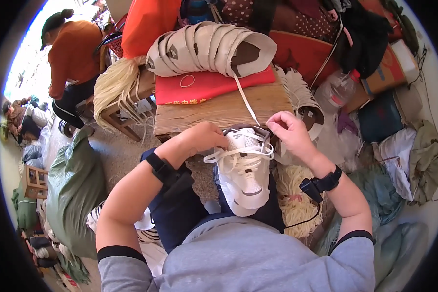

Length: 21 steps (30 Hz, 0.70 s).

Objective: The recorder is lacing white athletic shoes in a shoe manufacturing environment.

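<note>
A white mesh shoe upper (246, 177) with white shoelaces (243, 153) threaded loosely across its front rests on my lap, toe toward me. My left hand (205, 137) is closed, its fingertips gripping the upper's left edge near the collar. On the other side my right hand (292, 130) is raised just off the upper, thumb and forefinger pinched together beside a lace; what lies right between the fingertips is hard to see. Beyond the hands, a row of nested pale uppers (207, 48) lies on a red cloth (214, 87), with one lace strand hanging down toward my right fingertips.
The cloth covers part of a wooden bench (219, 114). Bundles of cream laces hang over a stool (114, 92) and lie near my right leg. A green sack (78, 190) stands to my left. A clear jug (338, 90) is at right. A person in orange (75, 53) sits far left.
</note>
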Motion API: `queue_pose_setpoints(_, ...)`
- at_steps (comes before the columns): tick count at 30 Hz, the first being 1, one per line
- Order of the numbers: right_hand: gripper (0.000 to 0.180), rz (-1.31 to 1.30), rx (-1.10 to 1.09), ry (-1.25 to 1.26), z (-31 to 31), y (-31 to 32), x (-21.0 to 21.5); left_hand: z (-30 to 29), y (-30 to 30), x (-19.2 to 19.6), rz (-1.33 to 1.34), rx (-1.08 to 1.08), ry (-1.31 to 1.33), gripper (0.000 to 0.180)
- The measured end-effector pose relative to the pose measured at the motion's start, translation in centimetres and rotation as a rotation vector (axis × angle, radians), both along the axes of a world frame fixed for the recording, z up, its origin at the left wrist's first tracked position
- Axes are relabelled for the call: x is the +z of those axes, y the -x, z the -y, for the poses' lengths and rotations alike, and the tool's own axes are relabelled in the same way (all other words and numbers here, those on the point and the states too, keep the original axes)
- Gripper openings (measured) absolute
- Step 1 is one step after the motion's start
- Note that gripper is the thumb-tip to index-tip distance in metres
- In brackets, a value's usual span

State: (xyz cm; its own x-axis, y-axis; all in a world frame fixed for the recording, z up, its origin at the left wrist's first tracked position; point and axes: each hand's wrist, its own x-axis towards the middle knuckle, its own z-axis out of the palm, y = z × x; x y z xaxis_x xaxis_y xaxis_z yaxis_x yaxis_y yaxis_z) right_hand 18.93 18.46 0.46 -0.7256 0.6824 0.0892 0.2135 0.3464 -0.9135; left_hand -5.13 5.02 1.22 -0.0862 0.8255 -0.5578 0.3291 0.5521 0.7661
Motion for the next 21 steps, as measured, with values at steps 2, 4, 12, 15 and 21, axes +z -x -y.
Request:
queue_pose_setpoints(2,0.017,-0.043,-0.108,-0.106,-0.1,-0.3,-1.6,0.0,-0.5,-0.3,0.125,0.093,-0.111,0.021)
queue_pose_setpoints(4,0.027,-0.018,-0.183,-0.189,-0.3,0.1,-3.6,0.2,-0.7,-0.5,0.249,0.182,-0.219,0.021)
queue_pose_setpoints(12,0.047,0.113,-0.281,-0.112,0.6,2.1,-5.8,3.1,-2.8,-6.1,-0.227,0.274,-0.585,0.033)
queue_pose_setpoints(15,0.049,0.135,-0.276,-0.21,0.9,2.0,-6.1,4.0,-4.7,-5.3,-0.184,0.237,-0.536,0.071)
queue_pose_setpoints(21,0.036,0.123,-0.034,0.702,1.8,1.5,-0.9,4.4,-6.1,-6.2,0.401,0.335,-0.597,0.074)
